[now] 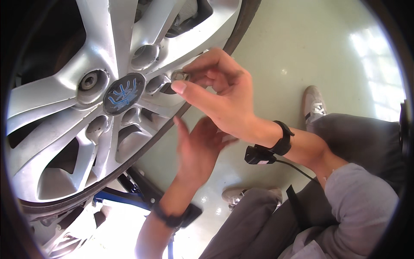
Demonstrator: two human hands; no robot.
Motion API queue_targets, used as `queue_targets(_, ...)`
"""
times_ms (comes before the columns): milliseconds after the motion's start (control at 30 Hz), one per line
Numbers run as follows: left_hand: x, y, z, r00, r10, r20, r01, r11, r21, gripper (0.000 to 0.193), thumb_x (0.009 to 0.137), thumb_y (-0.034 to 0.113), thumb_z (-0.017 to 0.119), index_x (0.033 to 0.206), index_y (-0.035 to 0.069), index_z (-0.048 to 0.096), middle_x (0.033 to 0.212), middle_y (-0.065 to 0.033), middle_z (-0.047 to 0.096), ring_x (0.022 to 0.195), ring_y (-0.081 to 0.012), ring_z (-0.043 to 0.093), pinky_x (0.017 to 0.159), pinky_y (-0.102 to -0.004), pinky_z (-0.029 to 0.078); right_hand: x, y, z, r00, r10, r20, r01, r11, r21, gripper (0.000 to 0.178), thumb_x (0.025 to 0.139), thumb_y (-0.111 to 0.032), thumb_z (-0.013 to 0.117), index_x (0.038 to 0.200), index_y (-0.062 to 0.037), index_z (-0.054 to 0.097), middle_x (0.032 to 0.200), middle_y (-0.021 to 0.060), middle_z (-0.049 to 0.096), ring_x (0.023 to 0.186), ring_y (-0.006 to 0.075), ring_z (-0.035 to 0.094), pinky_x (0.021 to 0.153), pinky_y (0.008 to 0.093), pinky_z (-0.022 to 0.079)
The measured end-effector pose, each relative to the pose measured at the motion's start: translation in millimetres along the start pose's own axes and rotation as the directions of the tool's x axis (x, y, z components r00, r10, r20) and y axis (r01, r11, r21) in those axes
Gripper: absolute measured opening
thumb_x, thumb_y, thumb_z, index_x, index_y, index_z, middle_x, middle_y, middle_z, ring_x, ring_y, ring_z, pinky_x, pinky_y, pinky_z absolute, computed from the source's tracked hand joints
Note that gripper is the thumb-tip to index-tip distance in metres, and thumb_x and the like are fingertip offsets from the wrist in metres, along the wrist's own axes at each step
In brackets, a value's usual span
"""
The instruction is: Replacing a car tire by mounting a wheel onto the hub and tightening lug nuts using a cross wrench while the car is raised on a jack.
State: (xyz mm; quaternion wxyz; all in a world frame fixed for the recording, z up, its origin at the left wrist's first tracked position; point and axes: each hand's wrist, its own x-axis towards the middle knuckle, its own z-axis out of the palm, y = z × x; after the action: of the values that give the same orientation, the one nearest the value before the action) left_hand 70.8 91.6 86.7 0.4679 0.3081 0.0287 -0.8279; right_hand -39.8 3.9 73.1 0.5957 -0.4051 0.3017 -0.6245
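One cropped wheel [123, 93], half-hidden metal piece [179, 76], blurred left hand [200, 149]

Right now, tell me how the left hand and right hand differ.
The right hand pinches a small metal piece by the wheel; the left hand has its thumb spread, and whether it holds anything is unclear. The right hand looks fairly sharp, the left hand blurred. The right hand sits higher in view than the left hand. Both wrists wear black bands.
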Motion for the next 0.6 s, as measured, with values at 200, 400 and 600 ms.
queue_targets(200,-161.8,77.4,139.6,0.967,0.255,-0.026,-0.232,0.913,0.337,0.052,0.100,0.046,0.050,0.131,0.006,0.060,0.119,-0.0153,0.066,0.101,-0.0206,0.063,0.086,-0.0343,0.051,-4.6,-0.8,-4.0,1.000,0.008,-0.018,-0.007,0.998,0.056,0.021,0.088,-0.001,0.077,0.102,-0.0005,0.062,0.092,0.0034,0.066,0.081,0.0084,0.065,0.074,0.0258,0.053)
queue_targets(400,-202.1,109.4,219.0,0.773,0.622,0.129,-0.570,0.590,0.572,0.040,0.100,0.040,0.057,0.124,0.009,0.063,0.114,-0.0117,0.067,0.095,-0.0175,0.064,0.081,-0.0300,0.052,-10.8,4.5,18.3,1.000,-0.009,-0.003,0.009,0.987,0.158,0.019,0.086,-0.005,0.078,0.100,-0.0005,0.065,0.100,0.0055,0.062,0.084,0.0100,0.067,0.071,0.0252,0.056)
queue_targets(600,-130.8,36.8,88.4,0.573,0.812,-0.116,-0.664,0.542,0.515,0.039,0.100,0.044,0.054,0.114,0.009,0.063,0.105,-0.0080,0.067,0.091,-0.0184,0.064,0.083,-0.0323,0.051,-4.3,-4.0,19.1,0.994,0.041,-0.097,-0.024,0.986,0.167,0.020,0.086,-0.005,0.078,0.100,-0.0003,0.065,0.104,0.0062,0.063,0.085,0.0107,0.066,0.074,0.0252,0.055)
